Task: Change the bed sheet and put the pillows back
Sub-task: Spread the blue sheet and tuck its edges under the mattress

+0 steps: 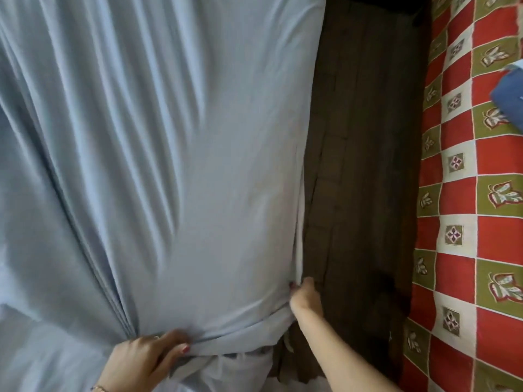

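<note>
Head view, looking down on a corner of the bed while the pale blue sheet is being fitted. The sheet covers the mattress from about 12 o'clock down to 6 o'clock and fills the left two-thirds of the frame; long folds run from 11 o'clock and converge toward 7 o'clock, so the cloth is spread but not yet smoothed. At 6 o'clock the left hand lies on the gathered near edge, fingers curled over the bunched fabric and gripping it. At roughly 5 o'clock the right hand reaches the sheet's side edge, where it meets the dark wooden bed frame; its fingers are hidden behind the hem, apparently curled round it — whether it pulls or tucks cannot be told. A red, green and white patterned cloth occupies the band from 1 to 5 o'clock, beyond the frame, with a dark blue fabric item lying on it at 2 o'clock; whether that is a pillow cannot be told. Judged progress: the fresh sheet appears laid on and is being secured at this corner — smoothing the folds, finishing the remaining edges and returning the pillows, none clearly in view, are still to come.
</note>
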